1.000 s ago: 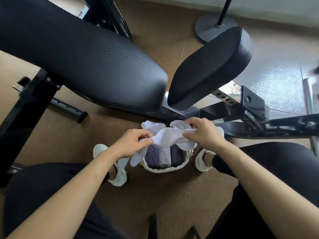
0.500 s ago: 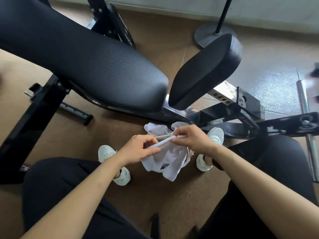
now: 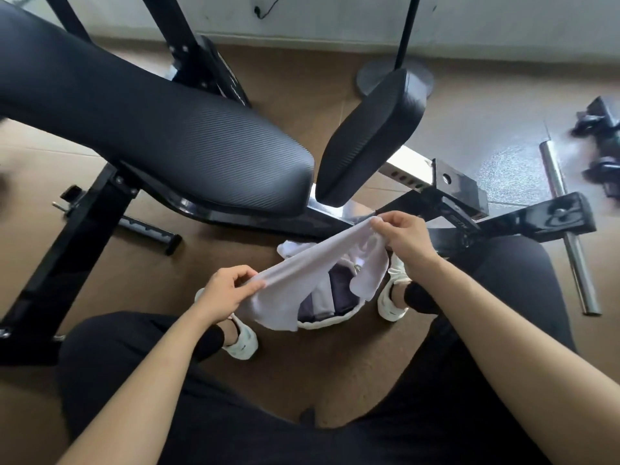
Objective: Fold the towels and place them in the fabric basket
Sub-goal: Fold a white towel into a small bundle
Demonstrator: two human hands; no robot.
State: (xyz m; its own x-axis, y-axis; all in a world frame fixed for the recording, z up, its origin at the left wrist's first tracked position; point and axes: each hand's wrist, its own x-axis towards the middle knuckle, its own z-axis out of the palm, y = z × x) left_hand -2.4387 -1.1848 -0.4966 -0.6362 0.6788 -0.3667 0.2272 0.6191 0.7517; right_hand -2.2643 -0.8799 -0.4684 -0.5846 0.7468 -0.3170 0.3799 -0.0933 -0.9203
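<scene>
A white towel (image 3: 312, 266) is stretched between my two hands above the floor. My left hand (image 3: 228, 290) pinches its near-left end, and my right hand (image 3: 402, 236) pinches the far-right end, higher up. Loose cloth hangs down from both ends. Under the towel, between my feet, stands a white fabric basket (image 3: 332, 322). Folded dark purple and pale towels (image 3: 332, 297) stand in it, partly hidden by the held towel. More white cloth (image 3: 292, 248) lies at the basket's far edge.
A black padded weight bench (image 3: 161, 139) with a second pad (image 3: 372, 135) and its steel frame (image 3: 449, 193) crosses the floor just beyond my hands. A metal bar (image 3: 567, 229) and dark weights (image 3: 600, 135) lie at the right. My white shoes (image 3: 243, 340) flank the basket.
My hands have drawn apart, the right one rising toward the bench, so the bunched white towel now spans between them. The basket's folded towels show again beneath it.
</scene>
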